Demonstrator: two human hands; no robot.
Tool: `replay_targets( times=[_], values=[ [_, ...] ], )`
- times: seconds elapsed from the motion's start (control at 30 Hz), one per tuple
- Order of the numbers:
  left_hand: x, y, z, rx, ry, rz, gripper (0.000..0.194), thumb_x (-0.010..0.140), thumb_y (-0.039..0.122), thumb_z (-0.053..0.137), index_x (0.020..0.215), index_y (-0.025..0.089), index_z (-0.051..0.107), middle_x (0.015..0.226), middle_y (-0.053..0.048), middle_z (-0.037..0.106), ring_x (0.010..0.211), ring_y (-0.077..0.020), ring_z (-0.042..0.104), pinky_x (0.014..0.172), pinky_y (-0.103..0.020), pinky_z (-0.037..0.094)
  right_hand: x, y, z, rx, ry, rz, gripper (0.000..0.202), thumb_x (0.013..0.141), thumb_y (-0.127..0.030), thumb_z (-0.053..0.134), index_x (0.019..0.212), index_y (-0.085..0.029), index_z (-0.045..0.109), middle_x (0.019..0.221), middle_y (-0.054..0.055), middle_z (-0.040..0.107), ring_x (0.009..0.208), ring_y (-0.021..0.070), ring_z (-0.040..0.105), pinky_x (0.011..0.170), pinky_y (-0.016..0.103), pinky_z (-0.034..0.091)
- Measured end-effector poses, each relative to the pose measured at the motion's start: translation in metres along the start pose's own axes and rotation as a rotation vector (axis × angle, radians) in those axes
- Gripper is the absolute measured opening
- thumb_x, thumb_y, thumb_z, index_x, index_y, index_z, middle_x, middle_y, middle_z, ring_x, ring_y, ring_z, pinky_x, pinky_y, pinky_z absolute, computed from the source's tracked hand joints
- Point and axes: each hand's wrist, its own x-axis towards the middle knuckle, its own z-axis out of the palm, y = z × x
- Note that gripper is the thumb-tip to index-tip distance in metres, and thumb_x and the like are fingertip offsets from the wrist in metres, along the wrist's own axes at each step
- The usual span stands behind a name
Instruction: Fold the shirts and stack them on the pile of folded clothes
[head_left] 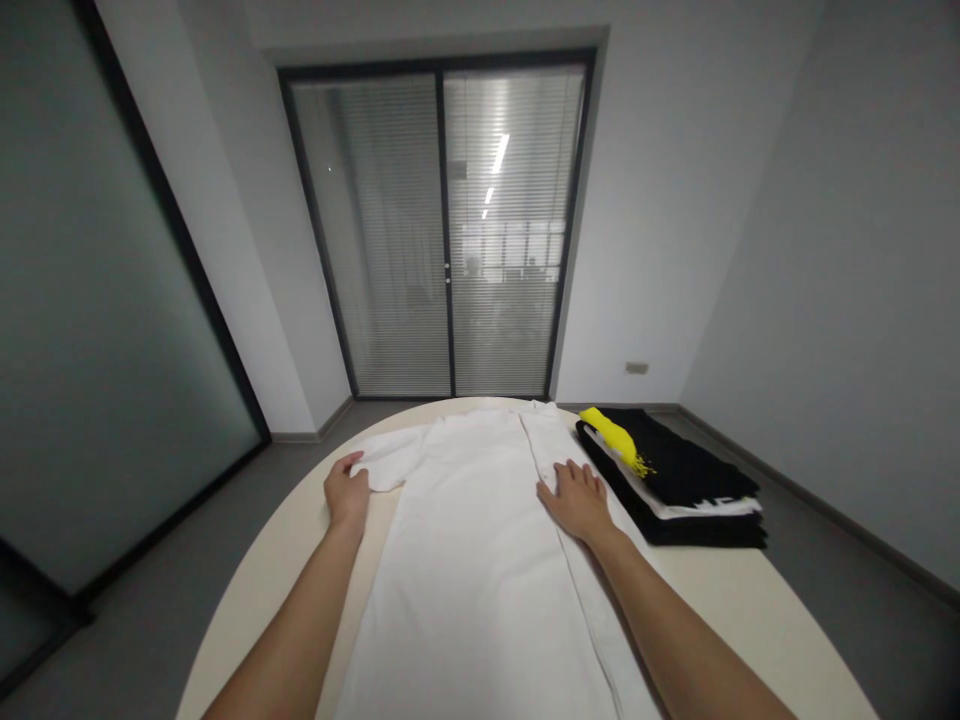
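A white garment [472, 540] lies spread over the round table, its right side folded inward in a long strip. One sleeve [394, 455] stretches out to the left. At that sleeve's end is my left hand [347, 492], thumb and fingers closed on the cuff. My right hand [576, 498] rests palm down on the folded strip, with its fingers spread.
Folded black and white clothes [675, 470] are stacked on the table's right side, with a yellow fringed piece [611, 432] on top. The pale table [277, 560] has a curved edge. Beyond it stand glass doors with blinds [502, 240].
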Motion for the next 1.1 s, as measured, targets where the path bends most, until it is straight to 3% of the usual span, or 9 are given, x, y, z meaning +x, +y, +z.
replay_targets(
  times=[0.17, 0.23, 0.33, 0.43, 0.53, 0.63, 0.7, 0.87, 1.1],
  values=[
    [-0.027, 0.048, 0.004, -0.12, -0.133, 0.23, 0.031, 0.088, 0.012, 0.044, 0.109, 0.019, 0.066, 0.135, -0.005, 0.063, 0.116, -0.0196, 0.063, 0.102, -0.036, 0.052, 0.0, 0.0, -0.001, -0.004, -0.013, 0.001, 0.068, 0.094, -0.056, 0.039, 0.147, -0.013, 0.044, 0.157, 0.018, 0.037, 0.147, 0.0387, 0.024, 0.116, 0.052, 0.018],
    [-0.047, 0.064, 0.005, -0.145, -0.337, 0.501, 0.03, 0.09, 0.012, 0.042, 0.105, 0.019, 0.067, 0.137, -0.007, 0.061, 0.123, -0.0208, 0.058, 0.109, -0.04, 0.046, -0.001, 0.0, -0.001, -0.007, -0.012, -0.001, 0.067, 0.095, -0.055, 0.039, 0.147, -0.013, 0.044, 0.157, 0.018, 0.036, 0.147, 0.0386, 0.025, 0.116, 0.052, 0.018],
    [-0.078, 0.076, 0.007, -0.029, -0.698, 0.86, 0.037, 0.091, 0.009, 0.043, 0.116, 0.022, 0.066, 0.144, -0.005, 0.055, 0.131, -0.0194, 0.052, 0.116, -0.04, 0.038, -0.001, 0.0, -0.002, -0.009, -0.007, -0.003, 0.067, 0.095, -0.055, 0.04, 0.147, -0.014, 0.044, 0.157, 0.018, 0.036, 0.147, 0.0389, 0.025, 0.116, 0.052, 0.019],
    [-0.097, 0.076, 0.008, 0.081, -0.818, 1.013, 0.04, 0.09, 0.007, 0.045, 0.121, 0.026, 0.064, 0.142, -0.003, 0.057, 0.13, -0.019, 0.052, 0.117, -0.041, 0.036, -0.001, 0.0, -0.002, -0.006, -0.002, -0.004, 0.066, 0.095, -0.054, 0.041, 0.147, -0.013, 0.045, 0.157, 0.018, 0.037, 0.146, 0.0392, 0.026, 0.116, 0.052, 0.02],
    [-0.1, 0.073, 0.007, 0.135, -0.702, 0.958, 0.033, 0.091, 0.009, 0.046, 0.115, 0.023, 0.064, 0.122, -0.005, 0.066, 0.113, -0.0188, 0.061, 0.103, -0.035, 0.047, -0.002, -0.001, -0.002, 0.003, 0.0, -0.006, 0.065, 0.095, -0.053, 0.042, 0.146, -0.013, 0.046, 0.156, 0.018, 0.038, 0.146, 0.0391, 0.026, 0.116, 0.052, 0.02],
    [-0.092, 0.068, 0.004, 0.298, -0.454, 0.729, 0.029, 0.094, 0.012, 0.044, 0.114, 0.019, 0.063, 0.108, -0.007, 0.068, 0.098, -0.02, 0.064, 0.09, -0.033, 0.05, -0.001, 0.0, -0.001, 0.01, 0.008, -0.007, 0.065, 0.095, -0.053, 0.042, 0.146, -0.013, 0.046, 0.156, 0.018, 0.038, 0.146, 0.0395, 0.027, 0.116, 0.052, 0.02],
    [-0.085, 0.063, 0.001, 0.452, -0.35, 0.583, 0.03, 0.095, 0.015, 0.045, 0.12, 0.017, 0.061, 0.106, -0.009, 0.068, 0.098, -0.0225, 0.064, 0.089, -0.035, 0.048, 0.0, 0.0, 0.0, 0.01, 0.016, -0.011, 0.065, 0.094, -0.053, 0.042, 0.146, -0.013, 0.047, 0.156, 0.018, 0.038, 0.145, 0.0395, 0.027, 0.116, 0.052, 0.02],
    [-0.072, 0.041, -0.004, 0.634, -0.344, 0.39, 0.04, 0.095, 0.024, 0.049, 0.134, 0.019, 0.059, 0.119, -0.013, 0.066, 0.111, -0.0295, 0.059, 0.092, -0.041, 0.045, 0.0, 0.001, 0.002, 0.006, 0.025, -0.011, 0.065, 0.094, -0.053, 0.042, 0.145, -0.013, 0.047, 0.156, 0.017, 0.039, 0.145, 0.0396, 0.028, 0.116, 0.053, 0.02],
    [-0.057, 0.026, 0.005, 0.5, -0.403, 0.289, 0.029, 0.093, 0.02, 0.053, 0.113, 0.02, 0.074, 0.118, -0.01, 0.071, 0.111, -0.0269, 0.062, 0.095, -0.037, 0.047, -0.002, 0.0, 0.0, 0.011, 0.016, -0.003, 0.065, 0.094, -0.053, 0.042, 0.145, -0.013, 0.047, 0.156, 0.018, 0.038, 0.146, 0.0403, 0.027, 0.116, 0.052, 0.02]
  ],
)
